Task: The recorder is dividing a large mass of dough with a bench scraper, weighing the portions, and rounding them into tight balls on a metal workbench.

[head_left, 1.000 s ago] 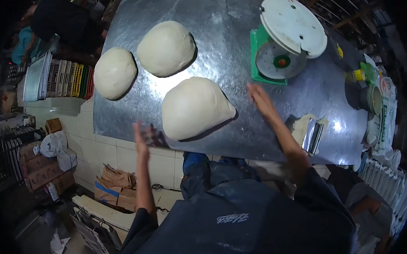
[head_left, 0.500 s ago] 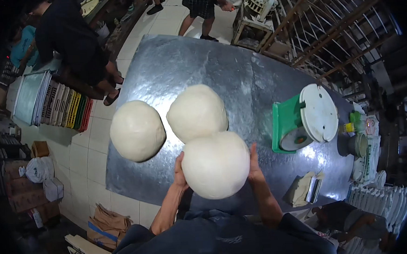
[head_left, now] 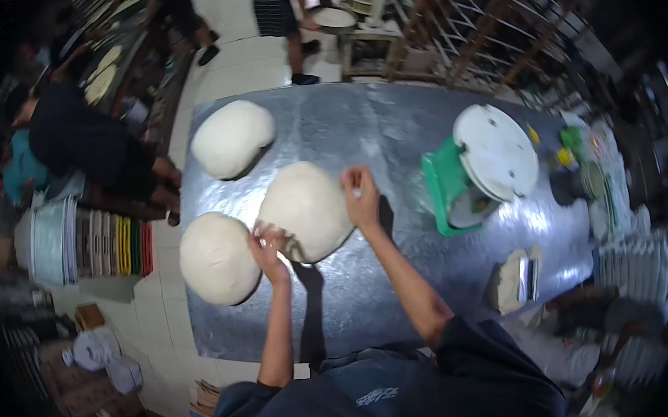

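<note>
A large middle dough mound (head_left: 303, 199) lies on the metal worktable (head_left: 347, 299). My left hand (head_left: 271, 247) is at its lower left, beside a round dough ball (head_left: 218, 257); its fingers are smeared by motion. At the middle mound’s right edge is my right hand (head_left: 360, 199), fingers curled in; anything inside them is too small to make out. A third dough mound (head_left: 232, 138) sits at the back left.
Right: green scale (head_left: 444, 194) with white plate (head_left: 495, 149), metal scraper (head_left: 522, 277), bags and containers (head_left: 593, 185). Left: stacked trays and crates (head_left: 106, 241), a person in black (head_left: 89, 139), another in teal (head_left: 22, 166). A person (head_left: 277, 21) stands beyond the table, near wooden racks (head_left: 483, 23).
The dough cupped between both hands half a second ago is no longer held that way. Both hands have moved forward, the mounds sit in a different arrangement, and the view has shifted.
</note>
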Demonstrator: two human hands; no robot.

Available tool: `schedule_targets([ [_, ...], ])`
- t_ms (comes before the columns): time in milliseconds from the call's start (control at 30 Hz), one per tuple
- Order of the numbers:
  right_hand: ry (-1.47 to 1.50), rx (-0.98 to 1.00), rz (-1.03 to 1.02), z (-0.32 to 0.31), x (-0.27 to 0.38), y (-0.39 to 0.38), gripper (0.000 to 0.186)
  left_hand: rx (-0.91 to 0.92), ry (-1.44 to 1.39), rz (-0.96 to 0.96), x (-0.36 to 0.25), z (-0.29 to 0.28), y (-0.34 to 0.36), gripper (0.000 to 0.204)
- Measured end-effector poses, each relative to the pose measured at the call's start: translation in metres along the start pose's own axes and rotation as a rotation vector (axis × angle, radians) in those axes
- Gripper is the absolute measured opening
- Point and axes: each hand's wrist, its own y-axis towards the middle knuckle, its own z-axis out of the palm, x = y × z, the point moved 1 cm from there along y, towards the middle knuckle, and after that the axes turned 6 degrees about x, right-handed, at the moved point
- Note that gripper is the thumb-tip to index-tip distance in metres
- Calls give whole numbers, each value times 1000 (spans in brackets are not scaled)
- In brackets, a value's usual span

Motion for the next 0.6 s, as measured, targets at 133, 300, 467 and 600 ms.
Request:
schedule_targets([
  [133, -101, -155, 450, -113, -29, -138, 16, 598, -275, -155, -19, 131, -87, 62],
  [300, -25, -358, 623, -281, -41, -242, 13, 960, 8, 157, -51, 318, -81, 101],
  [467, -712, -722, 347, -486, -55, -264, 27, 1079, 70, 233, -61, 431, -103, 53],
  [600, -846, -571, 530, -594, -77, -249, 57, 1096, 187, 268, -73, 500, -152, 52],
])
